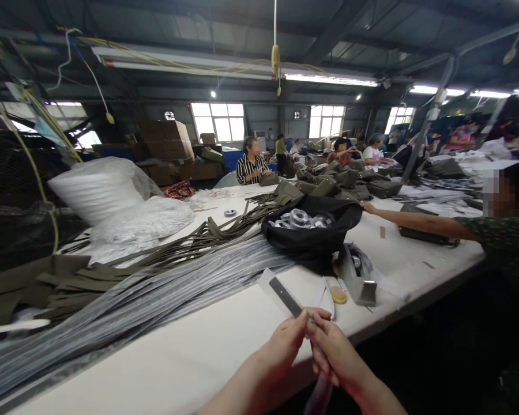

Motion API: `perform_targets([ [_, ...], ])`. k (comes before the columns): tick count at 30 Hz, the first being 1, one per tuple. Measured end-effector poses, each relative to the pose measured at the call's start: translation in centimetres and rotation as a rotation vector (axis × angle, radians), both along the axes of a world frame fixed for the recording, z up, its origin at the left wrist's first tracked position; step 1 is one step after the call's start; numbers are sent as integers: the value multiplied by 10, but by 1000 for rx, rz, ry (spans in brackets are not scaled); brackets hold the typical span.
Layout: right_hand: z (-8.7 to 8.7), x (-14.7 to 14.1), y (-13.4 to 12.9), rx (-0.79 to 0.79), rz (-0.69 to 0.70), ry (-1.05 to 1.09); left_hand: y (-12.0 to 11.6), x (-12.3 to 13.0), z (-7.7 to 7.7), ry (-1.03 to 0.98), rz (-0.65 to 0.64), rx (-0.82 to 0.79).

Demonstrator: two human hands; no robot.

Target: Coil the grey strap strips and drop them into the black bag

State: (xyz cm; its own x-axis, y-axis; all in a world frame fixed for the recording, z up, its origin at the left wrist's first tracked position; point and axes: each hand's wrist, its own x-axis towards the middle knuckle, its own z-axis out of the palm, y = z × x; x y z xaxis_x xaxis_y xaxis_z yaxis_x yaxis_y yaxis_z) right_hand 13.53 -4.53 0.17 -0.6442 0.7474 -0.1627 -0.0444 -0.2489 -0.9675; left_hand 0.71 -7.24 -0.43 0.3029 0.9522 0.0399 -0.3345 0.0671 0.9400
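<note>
Both my hands meet near the table's front edge, fingers closed around one flat grey-brown strap (284, 295). My left hand (286, 335) pinches it from the left. My right hand (335, 349) wraps it just below, its fingers bent over the strap. The strap's far end points up and left over the white table (164, 357). A pale, thin band (320, 397) hangs under my right hand, and I cannot tell whether it is joined to the strap. Just beyond the fingers lie a white strip (327, 300), a small yellow round object (339, 295) and a tape dispenser (358, 276).
A black bag (311, 245) of tape rolls stands ahead. Long grey strips (155, 288) and olive straps (216, 230) cover the left. White bagged material (108, 190) is piled behind. At right, another person's arm (419, 219) reaches toward the bag. Olive pieces (346, 178) heap farther back.
</note>
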Motion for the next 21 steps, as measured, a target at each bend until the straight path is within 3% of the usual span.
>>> perform_targets([
  [3, -3, 4, 3, 54, 14, -37, -1, -2, -4, -47, 14, -19],
  [6, -5, 13, 7, 175, -5, -120, 1, -18, 3, -179, -36, -35],
  [8, -3, 22, 9, 376, -40, -234, 6, -42, 14, -282, -46, -55],
  [10, -1, 33, 9, 677, -46, -377, 12, -69, 23, -321, -46, -104],
  [12, 0, 42, 9, 982, 1, -518, 16, -90, 27, -236, -121, -196],
  [16, -8, 51, 9, 1396, 51, -715, 14, -94, 13, 100, -518, -369],
  [18, -13, 52, 11, 1515, 23, -737, 10, -85, 4, 242, -636, -420],
  [21, -18, 54, 17, 1552, -40, -695, 4, -75, 0, 301, -612, -504],
])
